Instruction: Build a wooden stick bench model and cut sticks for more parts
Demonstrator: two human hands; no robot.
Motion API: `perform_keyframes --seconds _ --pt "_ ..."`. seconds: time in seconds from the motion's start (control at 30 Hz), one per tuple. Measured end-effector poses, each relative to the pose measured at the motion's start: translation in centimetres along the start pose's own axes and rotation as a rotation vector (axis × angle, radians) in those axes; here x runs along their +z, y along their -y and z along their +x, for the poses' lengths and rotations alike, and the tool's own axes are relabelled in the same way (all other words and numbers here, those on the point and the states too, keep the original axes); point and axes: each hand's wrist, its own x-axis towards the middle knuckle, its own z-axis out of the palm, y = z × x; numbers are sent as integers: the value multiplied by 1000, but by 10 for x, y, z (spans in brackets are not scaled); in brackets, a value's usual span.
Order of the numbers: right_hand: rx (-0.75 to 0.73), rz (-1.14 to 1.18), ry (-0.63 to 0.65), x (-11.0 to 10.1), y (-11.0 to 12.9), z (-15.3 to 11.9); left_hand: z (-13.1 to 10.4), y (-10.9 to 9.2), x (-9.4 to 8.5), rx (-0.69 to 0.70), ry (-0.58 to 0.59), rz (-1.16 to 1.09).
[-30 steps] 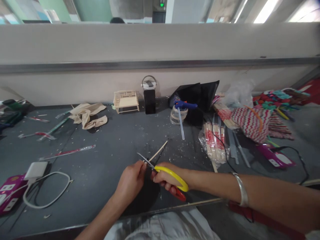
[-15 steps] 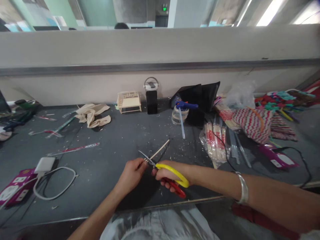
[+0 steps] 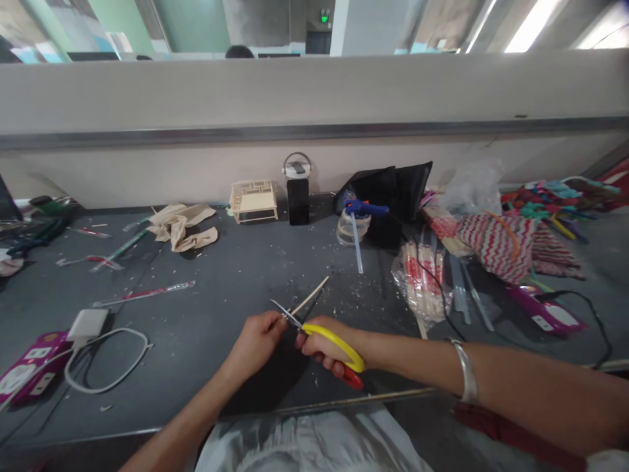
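My left hand pinches the near end of a thin wooden stick, which slants away to the upper right over the dark table. In my right hand is a pair of scissors with one yellow and one red handle loop, my fingers wrapped round them. The scissor blades cross the stick close to my left fingertips. Beyond my hands, a small wooden model bench stands at the back of the table beside an upright black phone.
A blue glue gun rests on a clear round container. Packs of wooden sticks lie to the right, with a striped cloth behind. At left are crumpled brown paper, a white charger with cable, and a purple box.
Both hands, the scissors and the stick have shifted slightly left. The scissor handles have come closer together.
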Motion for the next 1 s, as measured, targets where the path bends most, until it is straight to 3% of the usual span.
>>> perform_keyframes --seconds 0.33,0.5,0.7,1.0 --pt "-24 16 -17 0 2 -3 10 -11 -13 136 90 368" --pt "-41 -1 -1 -5 2 -3 11 -12 -11 149 81 378" --pt "90 -11 135 -10 3 -1 11 -11 -9 131 59 346" --pt "51 105 123 -1 -8 5 20 -13 -11 26 90 273"
